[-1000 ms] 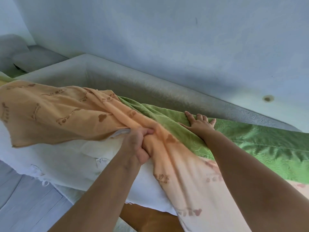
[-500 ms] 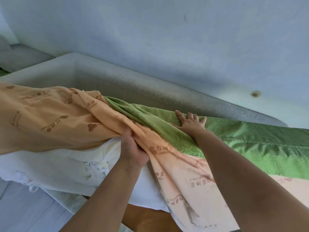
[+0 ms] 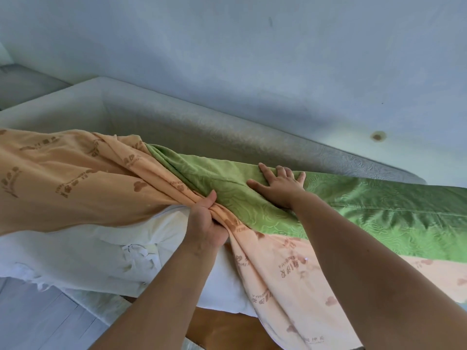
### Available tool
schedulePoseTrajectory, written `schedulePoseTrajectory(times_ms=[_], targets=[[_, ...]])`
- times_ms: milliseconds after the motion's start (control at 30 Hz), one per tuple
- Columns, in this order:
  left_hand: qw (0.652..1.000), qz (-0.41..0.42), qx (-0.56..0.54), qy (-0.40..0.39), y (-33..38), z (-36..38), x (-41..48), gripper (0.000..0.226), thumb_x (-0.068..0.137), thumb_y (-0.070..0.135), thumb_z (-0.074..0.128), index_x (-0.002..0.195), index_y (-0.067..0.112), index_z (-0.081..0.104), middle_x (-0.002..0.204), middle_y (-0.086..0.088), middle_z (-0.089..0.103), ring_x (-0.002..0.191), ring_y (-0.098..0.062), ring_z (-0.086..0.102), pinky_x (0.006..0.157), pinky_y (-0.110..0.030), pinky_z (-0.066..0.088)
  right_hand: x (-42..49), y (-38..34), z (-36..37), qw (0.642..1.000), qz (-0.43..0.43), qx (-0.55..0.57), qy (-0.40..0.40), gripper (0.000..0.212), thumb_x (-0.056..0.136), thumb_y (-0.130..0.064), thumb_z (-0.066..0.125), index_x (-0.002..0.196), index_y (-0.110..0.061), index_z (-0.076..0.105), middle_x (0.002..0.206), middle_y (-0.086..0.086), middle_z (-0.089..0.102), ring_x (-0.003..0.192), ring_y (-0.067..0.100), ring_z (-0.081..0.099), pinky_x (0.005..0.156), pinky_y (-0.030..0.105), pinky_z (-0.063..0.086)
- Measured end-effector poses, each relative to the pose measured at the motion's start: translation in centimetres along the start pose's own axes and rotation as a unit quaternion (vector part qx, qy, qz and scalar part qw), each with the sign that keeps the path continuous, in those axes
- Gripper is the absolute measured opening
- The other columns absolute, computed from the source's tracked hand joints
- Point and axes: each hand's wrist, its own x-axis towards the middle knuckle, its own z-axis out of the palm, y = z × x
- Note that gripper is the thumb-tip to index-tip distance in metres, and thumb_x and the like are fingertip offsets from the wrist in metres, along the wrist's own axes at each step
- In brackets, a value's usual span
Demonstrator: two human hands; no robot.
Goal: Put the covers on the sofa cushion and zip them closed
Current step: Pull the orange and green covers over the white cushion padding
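Behind everything, a pale blue-grey wall [image 3: 227,46] rises above the grey sofa back [image 3: 192,132], a long padded ledge with a raised swirl pattern that runs from upper left down to the right. In front of the sofa back, on its left stretch, lies an orange cover [image 3: 63,178] printed with brown footprints and lettering; it drapes in loose folds, and a second swathe of it hangs lower, toward the camera. In front of the sofa back's right stretch lies a green embossed cover [image 3: 379,210], touching the orange one along a slanting line of gathered cloth. The white sofa cushion [image 3: 88,248] sits further forward of the sofa back, only partly covered, its bare fabric showing under the orange edge with a knotted tie visible. Pale floorboards [image 3: 30,314] show at the corner furthest from the sofa back. The right hand [image 3: 280,188] lies just in front of the sofa back, fingers spread and pressed flat on the green cover. The left hand [image 3: 204,223], a little further forward, has its fingers curled tight round a bunch of orange cloth where the two colours meet. Just above the sofa back's right end, a small brown round mark [image 3: 378,135] spots the wall.
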Motion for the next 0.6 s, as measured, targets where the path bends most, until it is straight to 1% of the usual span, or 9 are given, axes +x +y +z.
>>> schedulePoseTrajectory(times_ms=[167,267,367,400,433,467,500,567,600], targets=[[1.0,-0.002,0.031,-0.003,0.1,0.7,0.1,0.029,0.098,0.026,0.042,0.106,0.004,0.059,0.111,-0.019,0.062,0.101,-0.035,0.058,0.087,-0.052,0.044,0.5,0.1,0.1,1.0,0.001,-0.009,-0.007,0.08,0.078,-0.08,0.017,0.146,-0.041,0.001,0.157,0.01,0.006,0.145,0.027,0.0,0.11,0.061,-0.009],[0.997,-0.012,0.064,-0.036,0.7,1.4,-0.2,0.039,0.092,0.041,0.05,0.1,0.006,0.065,0.1,-0.019,0.069,0.096,-0.034,0.063,0.08,-0.05,0.049,0.7,0.2,0.1,1.0,0.002,-0.006,-0.006,0.08,0.078,-0.08,0.017,0.146,-0.042,0.002,0.157,0.01,0.006,0.145,0.027,0.0,0.11,0.061,-0.009],[0.993,-0.059,0.102,-0.026,1.1,1.2,-0.5,0.032,0.079,0.032,0.063,0.096,0.005,0.067,0.099,-0.019,0.071,0.096,-0.035,0.064,0.081,-0.05,0.05,0.7,0.3,0.2,1.0,0.004,-0.005,-0.005,0.079,0.078,-0.08,0.018,0.146,-0.042,0.002,0.157,0.01,0.006,0.145,0.027,0.0,0.11,0.061,-0.009],[0.992,-0.069,0.105,-0.013,1.0,0.9,-0.6,0.03,0.077,0.028,0.065,0.096,0.006,0.067,0.101,-0.018,0.07,0.096,-0.035,0.064,0.074,-0.047,0.053,0.8,0.3,0.2,1.0,0.003,-0.006,-0.005,0.079,0.078,-0.08,0.019,0.146,-0.042,0.001,0.157,0.01,0.006,0.145,0.027,0.0,0.11,0.061,-0.009],[0.992,-0.069,0.108,0.003,1.0,0.6,-0.6,0.025,0.078,0.025,0.065,0.095,0.007,0.066,0.1,-0.017,0.07,0.093,-0.035,0.063,0.061,-0.04,0.055,0.8,0.2,0.2,1.0,0.003,-0.007,-0.005,0.079,0.078,-0.08,0.019,0.146,-0.042,0.001,0.157,0.01,0.006,0.145,0.026,-0.001,0.11,0.061,-0.009],[0.992,-0.067,0.11,0.016,0.9,0.2,-0.8,0.019,0.081,0.022,0.063,0.093,0.009,0.065,0.099,-0.016,0.069,0.09,-0.035,0.063,0.047,-0.032,0.052,0.9,0.2,0.2,1.0,0.003,-0.011,-0.004,0.08,0.078,-0.08,0.019,0.146,-0.042,0.001,0.157,0.01,0.006,0.145,0.026,-0.001,0.111,0.061,-0.009],[0.992,-0.062,0.107,0.02,0.9,-0.2,-0.8,0.016,0.081,0.02,0.062,0.093,0.01,0.064,0.099,-0.015,0.069,0.089,-0.035,0.062,0.041,-0.028,0.049,0.9,0.2,0.2,1.0,0.004,-0.012,-0.004,0.08,0.078,-0.08,0.02,0.146,-0.042,0.001,0.157,0.01,0.006,0.145,0.026,0.0,0.111,0.061,-0.008],[0.995,-0.045,0.092,0.012,1.1,-1.1,-0.8,0.02,0.075,0.016,0.062,0.094,0.011,0.063,0.101,-0.015,0.069,0.09,-0.036,0.064,0.043,-0.03,0.048,1.2,0.3,0.1,1.0,0.005,-0.013,-0.004,0.08,0.078,-0.08,0.02,0.146,-0.042,0.0,0.157,0.01,0.007,0.145,0.027,0.0,0.11,0.061,-0.008],[0.995,-0.034,0.09,0.002,1.2,-1.5,-0.9,0.021,0.071,0.015,0.062,0.092,0.012,0.063,0.095,-0.014,0.07,0.083,-0.035,0.066,0.041,-0.027,0.046,1.3,0.3,0.1,1.0,0.006,-0.014,-0.003,0.08,0.078,-0.08,0.02,0.146,-0.042,0.001,0.157,0.01,0.007,0.145,0.027,0.001,0.11,0.061,-0.008]])
